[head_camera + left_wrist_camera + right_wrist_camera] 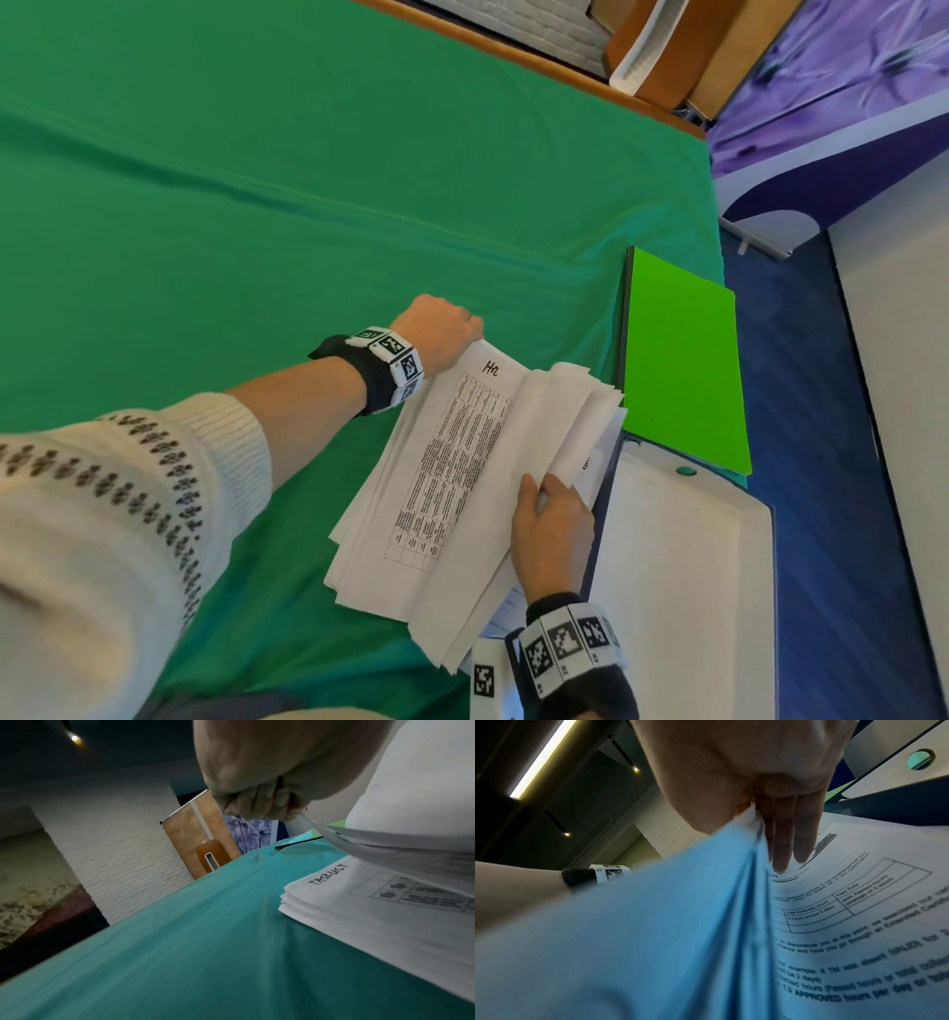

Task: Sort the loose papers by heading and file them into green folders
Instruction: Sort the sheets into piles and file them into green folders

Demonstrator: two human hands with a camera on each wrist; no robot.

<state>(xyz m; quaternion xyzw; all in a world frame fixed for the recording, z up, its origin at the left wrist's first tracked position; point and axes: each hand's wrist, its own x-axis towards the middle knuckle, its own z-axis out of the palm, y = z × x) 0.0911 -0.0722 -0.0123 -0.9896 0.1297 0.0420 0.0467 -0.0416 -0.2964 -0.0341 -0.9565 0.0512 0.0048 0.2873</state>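
Observation:
A thick stack of loose white papers [390, 539] lies on the green cloth. The sheet on top is a printed table [462, 452] with a red handwritten heading. My left hand [462, 329] pinches that sheet's far corner; the left wrist view shows the left hand [293, 813] lifting it off a sheet headed "TASKLIST" [329, 875]. My right hand [544, 498] holds a bundle of turned-over sheets [565, 411] at the stack's right side, thumb on top. In the right wrist view the right hand's fingers [790, 841] lie under the bundle on a printed page. A bright green folder [683, 360] lies shut just right of the papers.
The green cloth [257, 205] covers the table to the left and far side. A white board with a green button [683, 591] sits at the table's right edge, below the folder. Beyond it is blue floor [821, 462]. A dark clip or pen [298, 843] lies on the cloth.

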